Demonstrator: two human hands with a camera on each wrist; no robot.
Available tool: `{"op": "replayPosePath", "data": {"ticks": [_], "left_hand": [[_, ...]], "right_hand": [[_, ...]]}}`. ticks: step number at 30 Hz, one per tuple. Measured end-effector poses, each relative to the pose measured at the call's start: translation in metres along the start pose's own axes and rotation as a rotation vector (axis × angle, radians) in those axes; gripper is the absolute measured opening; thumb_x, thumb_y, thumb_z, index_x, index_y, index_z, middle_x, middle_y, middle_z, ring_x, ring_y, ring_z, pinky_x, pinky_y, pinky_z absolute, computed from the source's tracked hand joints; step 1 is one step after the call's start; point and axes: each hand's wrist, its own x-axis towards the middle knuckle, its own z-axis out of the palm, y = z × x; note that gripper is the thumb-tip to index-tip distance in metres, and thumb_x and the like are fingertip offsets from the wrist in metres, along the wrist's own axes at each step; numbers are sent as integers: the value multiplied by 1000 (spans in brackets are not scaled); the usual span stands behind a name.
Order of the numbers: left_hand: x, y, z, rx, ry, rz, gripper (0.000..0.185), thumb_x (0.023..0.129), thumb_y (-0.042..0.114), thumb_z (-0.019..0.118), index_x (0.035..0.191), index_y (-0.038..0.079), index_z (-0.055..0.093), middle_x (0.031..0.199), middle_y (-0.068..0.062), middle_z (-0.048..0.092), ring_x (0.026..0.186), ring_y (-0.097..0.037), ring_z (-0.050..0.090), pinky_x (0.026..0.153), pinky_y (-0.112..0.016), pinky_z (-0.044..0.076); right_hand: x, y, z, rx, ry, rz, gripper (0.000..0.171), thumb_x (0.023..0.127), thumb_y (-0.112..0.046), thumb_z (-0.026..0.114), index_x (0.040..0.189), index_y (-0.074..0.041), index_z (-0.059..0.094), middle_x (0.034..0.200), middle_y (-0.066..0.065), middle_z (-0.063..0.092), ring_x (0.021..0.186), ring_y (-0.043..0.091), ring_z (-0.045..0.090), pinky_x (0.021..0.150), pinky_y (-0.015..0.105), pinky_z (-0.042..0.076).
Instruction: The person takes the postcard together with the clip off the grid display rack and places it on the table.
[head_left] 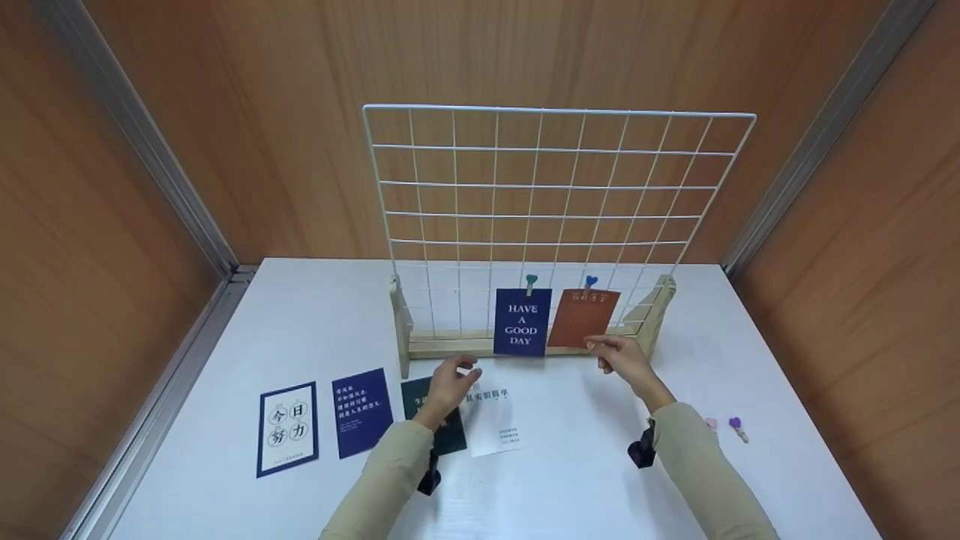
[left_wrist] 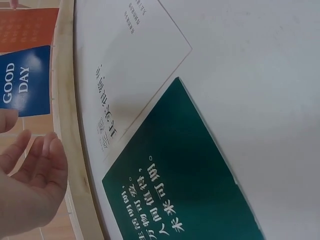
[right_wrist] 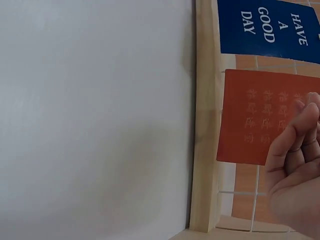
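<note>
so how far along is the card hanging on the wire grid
Two cards hang clipped on the white wire grid: the blue "have a good day" card and the orange card. The right hand is by the orange card; the left hand hovers over the dark green card. Four cards lie on the table.

White tabletop [head_left: 600,480] fills lower half of the head view. Wooden base [head_left: 480,346] of a wire grid stands at centre. In front, left to right: white card with navy border [head_left: 288,427], navy card [head_left: 361,411], dark green card [head_left: 442,424], white card [head_left: 495,420]. Two small clips [head_left: 731,427] lie at lower right.
</note>
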Motion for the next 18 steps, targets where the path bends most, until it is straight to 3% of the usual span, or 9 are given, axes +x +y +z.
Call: {"op": "replayPosePath", "data": {"ticks": [9, 18], "left_hand": [[5, 5, 1, -11, 21, 69, 23, 85, 13, 58, 107, 7, 56, 105, -14, 54, 91, -24, 53, 78, -35, 43], [13, 16, -1, -3, 39, 87, 35, 84, 10, 57, 119, 7, 51, 106, -13, 55, 87, -23, 55, 74, -35, 45]], "right_hand": [[9, -18, 14, -6, 6, -15, 33, 86, -18, 58, 111, 4, 58, 66, 3, 54, 55, 10, 48, 51, 21, 43], [19, -40, 28, 26, 16, -45, 30, 86, -15, 58, 111, 3, 58, 68, 4, 55, 57, 16, 49, 50, 22, 42]]}}
